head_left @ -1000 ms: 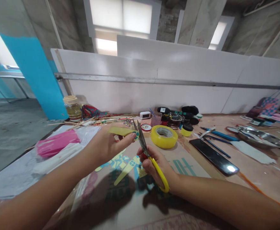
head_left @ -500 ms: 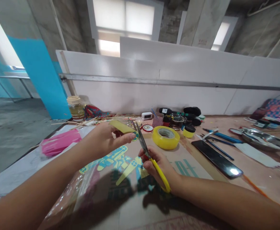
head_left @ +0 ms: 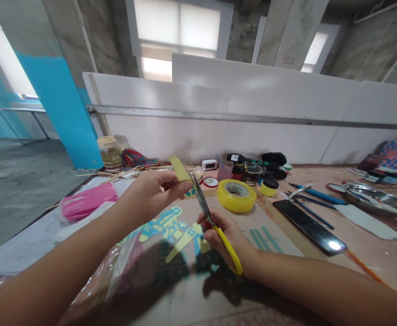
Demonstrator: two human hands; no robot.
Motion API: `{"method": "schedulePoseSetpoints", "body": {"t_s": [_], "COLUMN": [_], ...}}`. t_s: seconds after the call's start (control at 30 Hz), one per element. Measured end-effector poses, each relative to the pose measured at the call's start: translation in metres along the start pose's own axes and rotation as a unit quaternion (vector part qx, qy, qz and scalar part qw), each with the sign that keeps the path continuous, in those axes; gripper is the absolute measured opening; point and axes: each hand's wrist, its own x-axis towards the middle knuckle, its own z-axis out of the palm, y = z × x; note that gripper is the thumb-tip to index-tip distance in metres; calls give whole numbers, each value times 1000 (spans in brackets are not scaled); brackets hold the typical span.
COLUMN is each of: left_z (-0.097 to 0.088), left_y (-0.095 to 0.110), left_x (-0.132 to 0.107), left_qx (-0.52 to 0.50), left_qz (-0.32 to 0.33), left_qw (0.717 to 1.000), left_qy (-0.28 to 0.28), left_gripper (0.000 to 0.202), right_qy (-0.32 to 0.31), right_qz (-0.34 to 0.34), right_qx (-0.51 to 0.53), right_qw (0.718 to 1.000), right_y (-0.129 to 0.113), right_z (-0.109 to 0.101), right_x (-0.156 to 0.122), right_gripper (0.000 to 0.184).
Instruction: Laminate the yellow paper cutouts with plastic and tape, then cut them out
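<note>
My left hand point(head_left: 152, 194) pinches a narrow yellow paper strip point(head_left: 181, 174) with a teal patterned round end, held above the table. My right hand point(head_left: 225, 240) grips yellow-handled scissors point(head_left: 212, 222), blades pointing up and away, their tips right beside the strip's round end. Below my hands, several cut yellow and teal paper pieces point(head_left: 171, 226) lie on the brown paper-covered table point(head_left: 287, 280).
A yellow tape roll point(head_left: 236, 195) sits just beyond the scissors. A black phone point(head_left: 309, 220), blue pens point(head_left: 316, 194) and a metal dish point(head_left: 378, 199) lie to the right. Pink paper in plastic point(head_left: 88, 201) and a glass jar point(head_left: 109, 154) are at left; small containers line the white wall.
My left hand has turned the yellow strip so its free end now points up and away instead of lying sideways. The scissors have barely moved.
</note>
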Motion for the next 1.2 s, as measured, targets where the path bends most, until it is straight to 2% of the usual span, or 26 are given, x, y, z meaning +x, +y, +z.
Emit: {"method": "schedulePoseSetpoints", "body": {"t_s": [0.2,0.47,0.63,0.87,1.2], "left_z": [0,0,6,13,14], "left_y": [0,3,2,1,0], "left_x": [0,-3,-4,-5,-5], "left_qx": [0,-4,-13,-42,-40], "left_qz": [4,18,-13,-15,-18], "left_qw": [1000,1000,1000,999,999], "left_qy": [6,25,-4,-15,-24], "left_gripper": [43,39,37,37,40], "right_qy": [-3,-25,-19,-12,-15], "right_qz": [9,-12,-19,-25,-9], "right_qx": [-9,11,11,-8,53], "right_qw": [1000,1000,1000,1000,998], "right_y": [1,4,4,-1,6], "right_z": [0,0,-1,0,0], "right_x": [-1,-3,-3,-2,-1], "right_gripper": [58,58,55,59,59]}}
